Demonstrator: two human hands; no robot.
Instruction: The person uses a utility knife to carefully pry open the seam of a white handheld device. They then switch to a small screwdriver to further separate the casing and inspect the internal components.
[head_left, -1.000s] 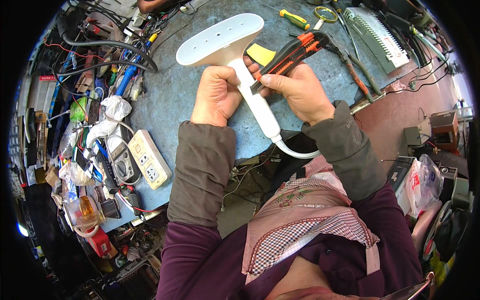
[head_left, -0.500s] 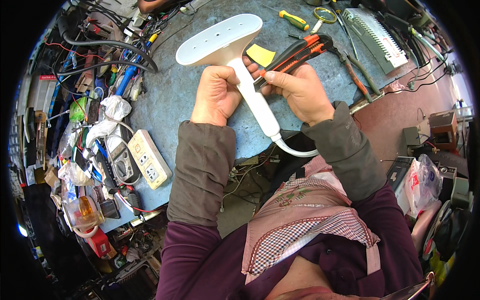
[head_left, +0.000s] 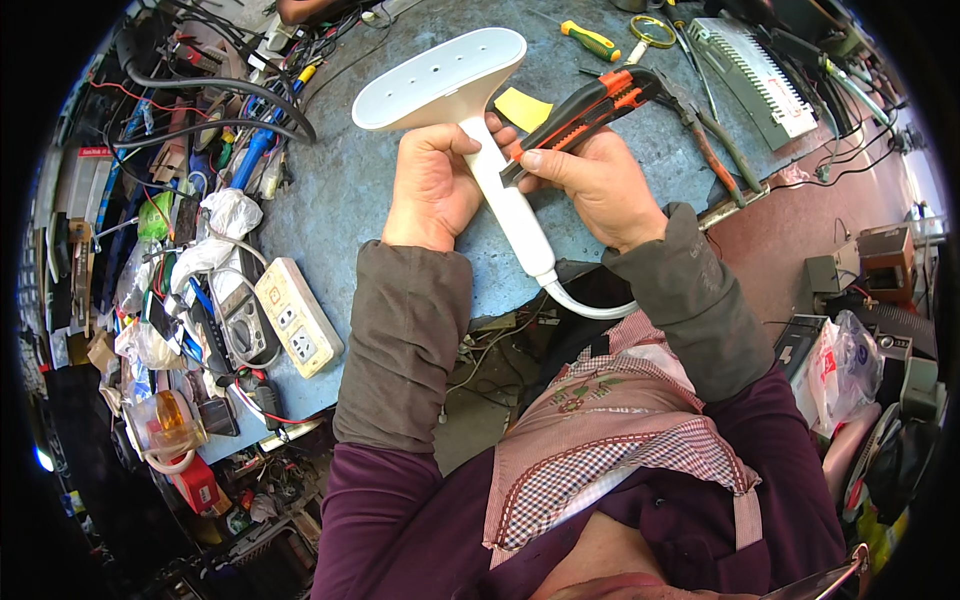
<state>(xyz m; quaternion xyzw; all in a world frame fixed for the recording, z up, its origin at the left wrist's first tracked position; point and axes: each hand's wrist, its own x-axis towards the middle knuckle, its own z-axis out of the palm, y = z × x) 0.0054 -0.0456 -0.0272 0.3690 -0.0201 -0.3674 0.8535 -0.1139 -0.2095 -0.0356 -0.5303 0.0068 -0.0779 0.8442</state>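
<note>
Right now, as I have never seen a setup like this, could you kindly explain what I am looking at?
Certainly. There is no machine here: each grip is a person's own bare hand. The view comes from a wide fisheye camera worn on the head, looking down, so straight edges bend near the rim.

The left grip holds a white appliance with a broad oval head and a pale hose. The right grip holds a black-and-red tool, apparently a utility knife, its end at the appliance's handle.

On the bluish bench lie a screwdriver, a magnifying glass and a socket strip.
</note>
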